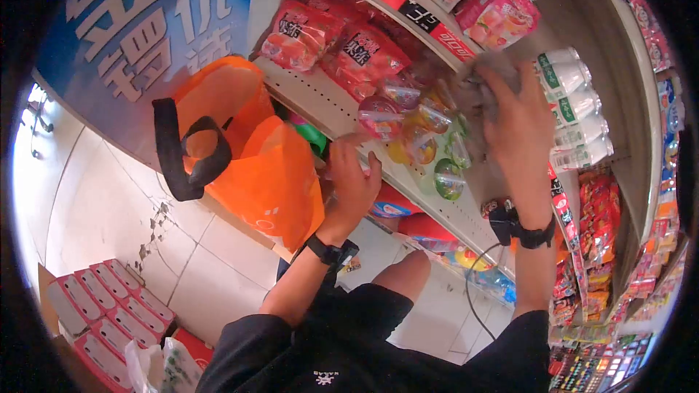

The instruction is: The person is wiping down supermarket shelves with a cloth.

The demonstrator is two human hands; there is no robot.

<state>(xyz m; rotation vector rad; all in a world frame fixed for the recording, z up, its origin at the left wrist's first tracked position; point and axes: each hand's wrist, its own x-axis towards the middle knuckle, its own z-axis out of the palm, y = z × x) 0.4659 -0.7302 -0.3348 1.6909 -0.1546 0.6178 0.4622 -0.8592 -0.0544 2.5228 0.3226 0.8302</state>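
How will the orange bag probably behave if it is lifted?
The orange bag is probably floppy, since its sides fold and crease. Its black strap, curling loosely, would likely bend easily. I cannot judge its weight.

They've got on a black short-sleeved fabric shirt with a small white emblem, black shorts, and chunky black strapped wrist devices, a thin dark cable looping below the right one.

Bright light pales the floor; glints dot plastic cups near the front edge of the shelf. Blur smears the grey cloth, and the fisheye view bends toward black margins.
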